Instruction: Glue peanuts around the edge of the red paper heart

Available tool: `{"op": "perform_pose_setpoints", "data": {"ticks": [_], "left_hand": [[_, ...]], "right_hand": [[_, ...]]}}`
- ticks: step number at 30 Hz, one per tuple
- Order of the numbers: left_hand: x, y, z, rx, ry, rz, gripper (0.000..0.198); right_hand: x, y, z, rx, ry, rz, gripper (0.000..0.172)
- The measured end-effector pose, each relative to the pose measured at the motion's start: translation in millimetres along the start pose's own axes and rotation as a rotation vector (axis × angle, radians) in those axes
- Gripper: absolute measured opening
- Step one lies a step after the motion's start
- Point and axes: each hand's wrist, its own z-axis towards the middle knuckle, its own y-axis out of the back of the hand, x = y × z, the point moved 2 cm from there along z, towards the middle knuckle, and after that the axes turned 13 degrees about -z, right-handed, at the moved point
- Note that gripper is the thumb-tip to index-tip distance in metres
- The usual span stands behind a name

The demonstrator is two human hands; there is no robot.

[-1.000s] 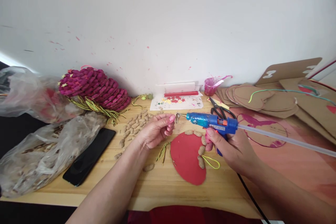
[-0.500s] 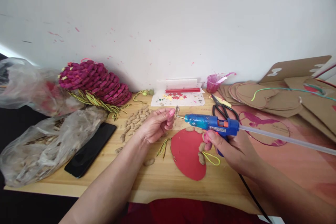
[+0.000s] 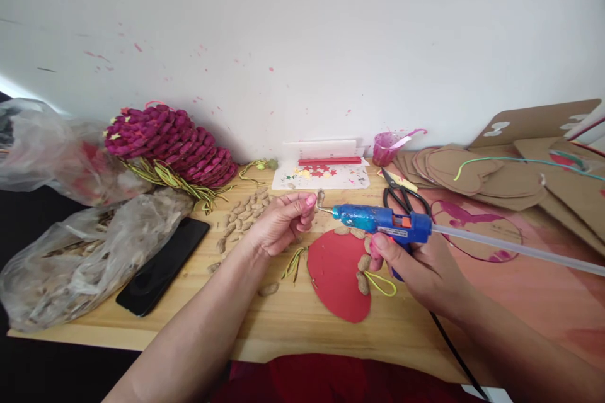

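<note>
My left hand point(image 3: 290, 220) pinches a peanut point(image 3: 321, 198) by its side, holding it above the table. In my right hand point(image 3: 416, 264) is a blue hot glue gun point(image 3: 363, 219), its metal nozzle at the lower part of the peanut. A long clear glue stick point(image 3: 510, 247) runs out of the gun's back. Below both hands lies a red heart-shaped card point(image 3: 338, 280), with several peanuts point(image 3: 363, 283) along its upper and right edge. A yellow cord loop point(image 3: 382, 284) sticks out at the right of the heart, and cord ends point(image 3: 293, 264) at its left.
Loose peanuts point(image 3: 243, 214) are spread left of centre. Beyond them sits a stack of magenta peanut-covered pieces point(image 3: 172, 145). A phone point(image 3: 163, 267) and a plastic bag point(image 3: 89, 252) lie left. Scissors point(image 3: 401, 192), a stained cup point(image 3: 385, 150) and cardboard hearts point(image 3: 463, 170) are at the back right.
Both hands stay nearly in place, the nozzle still at the peanut. The whole view has shifted very slightly.
</note>
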Motion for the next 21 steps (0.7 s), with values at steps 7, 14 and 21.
{"op": "perform_pose_setpoints", "data": {"ticks": [7, 14, 21], "left_hand": [[-0.4, 0.4, 0.3, -0.005, 0.002, -0.008, 0.042], [-1.4, 0.2, 0.0, 0.004, 0.004, -0.005, 0.043], [-1.5, -1.0, -0.5, 0.002, 0.000, -0.004, 0.046]], "right_hand": [[1.7, 0.1, 0.2, 0.017, -0.012, 0.022, 0.029], [-0.5, 1.1, -0.1, 0.021, -0.018, -0.001, 0.029], [-2.7, 2.7, 0.8, -0.017, -0.003, -0.058, 0.033]]}}
